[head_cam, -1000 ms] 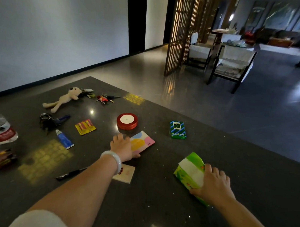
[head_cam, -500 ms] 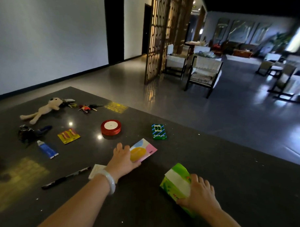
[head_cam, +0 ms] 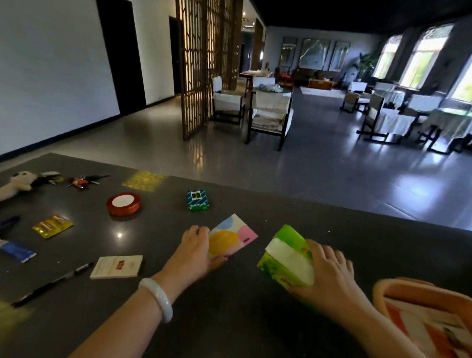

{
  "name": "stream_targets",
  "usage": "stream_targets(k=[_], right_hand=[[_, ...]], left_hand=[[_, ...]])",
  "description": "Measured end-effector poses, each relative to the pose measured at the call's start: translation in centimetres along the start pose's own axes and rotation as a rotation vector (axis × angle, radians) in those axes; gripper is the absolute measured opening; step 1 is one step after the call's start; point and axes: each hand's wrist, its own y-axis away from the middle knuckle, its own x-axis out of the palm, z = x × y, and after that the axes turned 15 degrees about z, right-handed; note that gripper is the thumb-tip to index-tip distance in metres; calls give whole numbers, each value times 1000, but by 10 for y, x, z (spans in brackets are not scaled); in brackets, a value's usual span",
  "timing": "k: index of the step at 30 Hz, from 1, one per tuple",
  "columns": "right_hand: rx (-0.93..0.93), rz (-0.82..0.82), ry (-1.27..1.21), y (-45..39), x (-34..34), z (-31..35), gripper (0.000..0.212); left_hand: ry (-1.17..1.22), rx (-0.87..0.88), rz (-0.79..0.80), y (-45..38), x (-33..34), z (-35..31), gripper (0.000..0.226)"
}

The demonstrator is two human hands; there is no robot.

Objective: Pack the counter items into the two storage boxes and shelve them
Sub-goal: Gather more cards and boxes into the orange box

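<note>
My left hand point(head_cam: 195, 251) grips the near edge of a pastel card packet point(head_cam: 234, 237) lying on the dark counter point(head_cam: 224, 325). My right hand point(head_cam: 329, 278) holds a green tissue pack point(head_cam: 287, 257), tilted with one end raised off the counter. An orange storage box point(head_cam: 433, 317) shows at the lower right edge, close to my right forearm. Spread to the left are a red ribbon roll point(head_cam: 123, 203), a green-blue small box point(head_cam: 197, 200), a white card point(head_cam: 116, 266), a black pen point(head_cam: 52, 283), a yellow sachet point(head_cam: 52, 225), a blue tube point(head_cam: 14, 250), keys point(head_cam: 81, 181) and a plush toy point(head_cam: 11, 185).
The counter's far edge runs diagonally from upper left to right. Beyond it lies a grey floor with a wooden lattice screen point(head_cam: 204, 57), chairs point(head_cam: 270, 115) and tables by bright windows. A dark object point(head_cam: 0, 225) sits at the left edge.
The view has swung right and up, bringing the orange box into sight at lower right. Both hands keep their hold; the tissue pack and card packet sit closer together in view.
</note>
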Motion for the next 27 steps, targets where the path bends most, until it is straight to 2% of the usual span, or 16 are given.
stream_targets(k=[9, 14, 18, 22, 27], right_hand=[[-20, -90, -31, 123, -59, -126, 105], [-55, -87, -71, 182, -61, -192, 103], [-79, 93, -90, 211, -48, -229, 105], [-109, 312, -70, 211, -31, -248, 106], [-205, 381, 25, 195, -7, -251, 102]], left_hand=[[83, 118, 13, 41, 66, -151, 90], [118, 152, -31, 64, 113, -231, 87], [85, 233, -56, 78, 143, -274, 86], [19, 236, -99, 84, 164, -297, 82], [-56, 183, -126, 92, 181, -294, 81]])
